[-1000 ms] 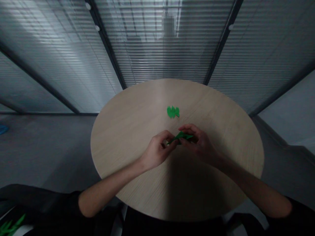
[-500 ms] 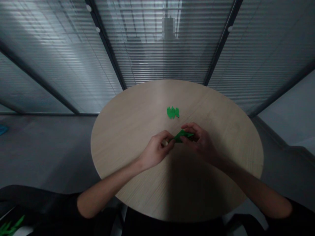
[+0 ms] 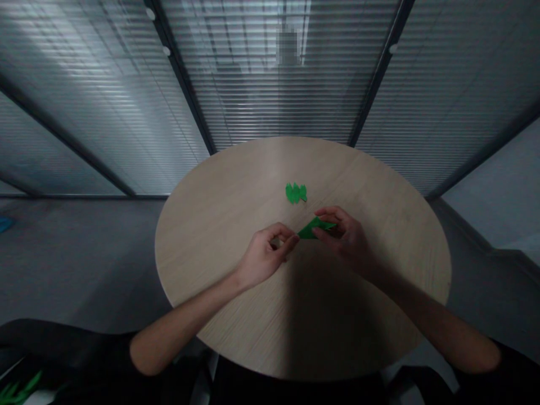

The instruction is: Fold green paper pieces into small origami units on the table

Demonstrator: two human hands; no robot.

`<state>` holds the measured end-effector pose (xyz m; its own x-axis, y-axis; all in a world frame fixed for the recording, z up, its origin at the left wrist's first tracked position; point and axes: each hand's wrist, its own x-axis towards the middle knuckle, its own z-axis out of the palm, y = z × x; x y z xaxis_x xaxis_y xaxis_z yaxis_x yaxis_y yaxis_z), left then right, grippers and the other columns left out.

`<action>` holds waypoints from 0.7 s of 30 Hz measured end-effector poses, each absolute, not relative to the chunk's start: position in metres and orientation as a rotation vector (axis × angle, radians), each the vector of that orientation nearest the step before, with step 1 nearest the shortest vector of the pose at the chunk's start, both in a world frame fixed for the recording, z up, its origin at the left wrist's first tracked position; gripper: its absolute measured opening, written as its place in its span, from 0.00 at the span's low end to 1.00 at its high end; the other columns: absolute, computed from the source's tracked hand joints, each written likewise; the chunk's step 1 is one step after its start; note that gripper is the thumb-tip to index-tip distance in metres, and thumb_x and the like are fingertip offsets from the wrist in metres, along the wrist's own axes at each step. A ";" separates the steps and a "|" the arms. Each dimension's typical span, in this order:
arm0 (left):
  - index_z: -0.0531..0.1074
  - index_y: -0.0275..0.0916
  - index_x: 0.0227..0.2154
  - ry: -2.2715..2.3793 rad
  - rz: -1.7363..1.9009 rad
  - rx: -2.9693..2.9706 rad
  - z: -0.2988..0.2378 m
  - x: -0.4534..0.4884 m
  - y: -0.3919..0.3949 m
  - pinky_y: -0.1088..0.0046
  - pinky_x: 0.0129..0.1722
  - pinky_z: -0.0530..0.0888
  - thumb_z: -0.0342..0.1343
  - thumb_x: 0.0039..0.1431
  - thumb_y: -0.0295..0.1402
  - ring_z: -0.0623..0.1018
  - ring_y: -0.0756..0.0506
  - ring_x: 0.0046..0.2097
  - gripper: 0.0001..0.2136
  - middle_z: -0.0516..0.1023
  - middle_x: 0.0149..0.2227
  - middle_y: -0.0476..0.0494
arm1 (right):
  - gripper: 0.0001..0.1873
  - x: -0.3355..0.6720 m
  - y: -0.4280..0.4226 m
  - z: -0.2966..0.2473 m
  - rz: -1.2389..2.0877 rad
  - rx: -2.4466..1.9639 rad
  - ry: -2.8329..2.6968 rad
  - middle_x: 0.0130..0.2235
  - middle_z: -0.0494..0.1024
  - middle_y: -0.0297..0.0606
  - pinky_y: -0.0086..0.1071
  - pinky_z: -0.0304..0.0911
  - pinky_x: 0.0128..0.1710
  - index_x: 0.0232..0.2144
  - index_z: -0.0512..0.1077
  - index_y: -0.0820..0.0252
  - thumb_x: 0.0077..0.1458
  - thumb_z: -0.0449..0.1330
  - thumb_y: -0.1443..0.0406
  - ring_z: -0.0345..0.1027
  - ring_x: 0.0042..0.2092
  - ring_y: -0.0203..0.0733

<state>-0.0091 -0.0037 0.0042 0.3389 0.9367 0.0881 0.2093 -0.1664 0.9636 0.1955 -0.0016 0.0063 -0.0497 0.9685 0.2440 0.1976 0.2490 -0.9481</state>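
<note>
Nearest to you, at the bottom edge, your dark sleeves (image 3: 84, 351) end above the elbow and both bare forearms reach out over the round, pale wood counter (image 3: 211, 236); in the lower left corner, off the counter, a few green strips (image 3: 14, 389) show, too dim to make out further. Your left hand (image 3: 264, 259) is curled with thumb and forefinger pinched together on the left tip of a green paper piece (image 3: 314, 228). Your right hand (image 3: 348, 239) grasps the other end of that piece between thumb and fingers, so the narrow, pointed, folded shape is held between both hands just above the middle of the counter, tilted up toward the right. Just beyond your hands, apart from them, a small green cut-out (image 3: 296, 193) with a jagged, leaf-like edge lies flat on the counter. Past the far rim of the counter, grey slatted blinds (image 3: 270, 95) cover a glass wall, split by dark frame bars (image 3: 181, 79) that slant down toward the counter on either side
</note>
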 end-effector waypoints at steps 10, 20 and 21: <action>0.71 0.36 0.32 1.026 0.921 1.633 -0.002 -0.013 -0.004 0.78 0.23 0.71 0.56 0.66 0.43 0.71 0.52 0.24 0.14 0.72 0.26 0.48 | 0.17 0.196 -0.001 0.008 0.944 -1.123 -1.484 0.37 0.78 0.38 0.33 0.71 0.33 0.43 0.69 0.57 0.52 0.68 0.60 0.75 0.35 0.40; 0.67 0.38 0.50 0.927 1.014 1.759 -0.002 -0.005 -0.009 0.78 0.27 0.74 0.59 0.65 0.37 0.76 0.51 0.32 0.14 0.76 0.36 0.46 | 0.20 0.188 -0.009 0.009 1.153 -0.980 -1.544 0.34 0.76 0.32 0.30 0.70 0.32 0.44 0.64 0.55 0.52 0.68 0.64 0.74 0.33 0.36; 0.68 0.38 0.49 0.928 1.015 1.774 -0.002 -0.004 -0.010 0.78 0.28 0.74 0.58 0.66 0.37 0.76 0.51 0.33 0.13 0.77 0.37 0.45 | 0.19 0.187 -0.009 0.008 1.151 -0.981 -1.554 0.34 0.77 0.32 0.30 0.70 0.32 0.43 0.64 0.55 0.53 0.68 0.64 0.74 0.33 0.37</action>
